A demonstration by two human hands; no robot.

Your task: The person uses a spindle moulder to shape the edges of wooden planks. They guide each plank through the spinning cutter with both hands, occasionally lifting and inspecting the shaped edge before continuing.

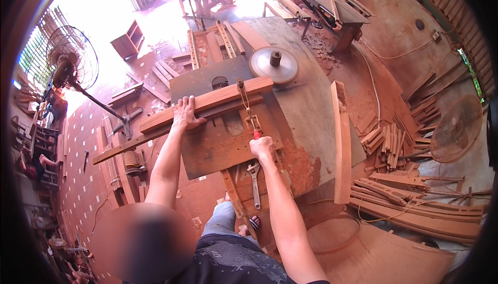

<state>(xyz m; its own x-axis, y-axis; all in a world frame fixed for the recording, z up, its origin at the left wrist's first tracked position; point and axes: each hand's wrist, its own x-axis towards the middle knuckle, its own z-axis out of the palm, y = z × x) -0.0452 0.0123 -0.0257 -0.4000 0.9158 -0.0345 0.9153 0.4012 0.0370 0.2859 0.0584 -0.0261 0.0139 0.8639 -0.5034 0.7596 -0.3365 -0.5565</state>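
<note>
So, prob. the clamping step: R hand (263,148) is fisted round the clamp's red handle (257,134), L hand (184,114) spread wide over the timber (223,95), which lies across the flat jig board (205,151) w/ its far-R end near the saw blade (286,70) (spinning or not, can't tell). Next move prob. needs firm clamp pressure, timber kept from shifting, fingers well clear.

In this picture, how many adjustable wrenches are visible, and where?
1: an adjustable wrench, below the right hand in the picture and left of the right forearm. Others may be hidden.
</note>
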